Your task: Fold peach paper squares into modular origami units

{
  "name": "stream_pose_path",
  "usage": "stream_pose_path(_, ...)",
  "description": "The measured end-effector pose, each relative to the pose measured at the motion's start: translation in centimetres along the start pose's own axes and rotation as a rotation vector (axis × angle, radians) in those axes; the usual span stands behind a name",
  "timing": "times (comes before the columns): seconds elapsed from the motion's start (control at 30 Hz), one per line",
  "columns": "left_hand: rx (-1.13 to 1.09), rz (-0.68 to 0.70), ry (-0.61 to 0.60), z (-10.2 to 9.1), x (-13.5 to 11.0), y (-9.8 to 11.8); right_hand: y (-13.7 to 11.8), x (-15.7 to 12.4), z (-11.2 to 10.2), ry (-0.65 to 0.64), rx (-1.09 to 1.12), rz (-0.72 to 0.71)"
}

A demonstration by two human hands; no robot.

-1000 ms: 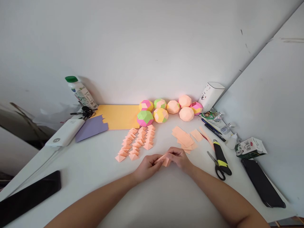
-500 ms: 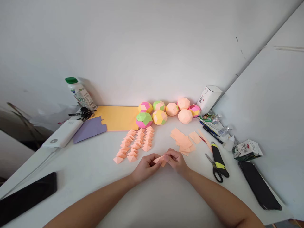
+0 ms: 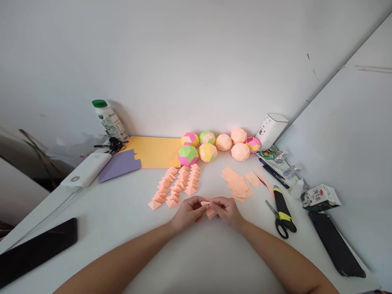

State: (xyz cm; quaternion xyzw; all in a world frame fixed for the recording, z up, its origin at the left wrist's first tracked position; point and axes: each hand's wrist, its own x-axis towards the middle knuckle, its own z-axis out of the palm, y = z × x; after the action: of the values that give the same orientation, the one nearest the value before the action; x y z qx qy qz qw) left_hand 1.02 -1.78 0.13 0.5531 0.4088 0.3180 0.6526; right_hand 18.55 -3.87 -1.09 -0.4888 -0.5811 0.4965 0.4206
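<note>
Between both hands is a small piece of folded peach paper point(image 3: 210, 213), held just above the white table. My left hand point(image 3: 189, 213) pinches its left side with thumb and fingers. On the other side my right hand point(image 3: 227, 211) grips it, thumb close to the left thumb. Part of the paper is hidden by the fingers. Beyond my left hand lie rows of folded peach paper units point(image 3: 174, 188), overlapping one another. A loose stack of flat peach paper pieces point(image 3: 235, 181) rests beyond my right hand.
Several faceted paper balls point(image 3: 188, 155) stand along the wall beside a yellow sheet point(image 3: 159, 152) and a purple sheet point(image 3: 119, 166). At right lie scissors point(image 3: 278, 220), a utility knife point(image 3: 284, 210), pens point(image 3: 274, 171) and a black phone point(image 3: 337, 245). A power bank point(image 3: 87, 169) and bottle point(image 3: 112, 122) are left.
The folded paper has turned in my fingers, and one part now points down toward me. My hands have come closer together. The whole view has shifted slightly.
</note>
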Motion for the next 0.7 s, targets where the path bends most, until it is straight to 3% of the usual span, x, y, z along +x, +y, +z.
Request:
stream_pose_path(0.23, -0.083, 0.001, 0.045, 0.0, 0.1, -0.2, -0.1, 0.0, -0.1, -0.062, 0.061, 0.018)
stream_pose_path(0.7, -0.041, -0.004, 0.060, -0.1, 0.0, -0.8, -1.1, 0.0, -0.3, -0.083, 0.043, 0.070)
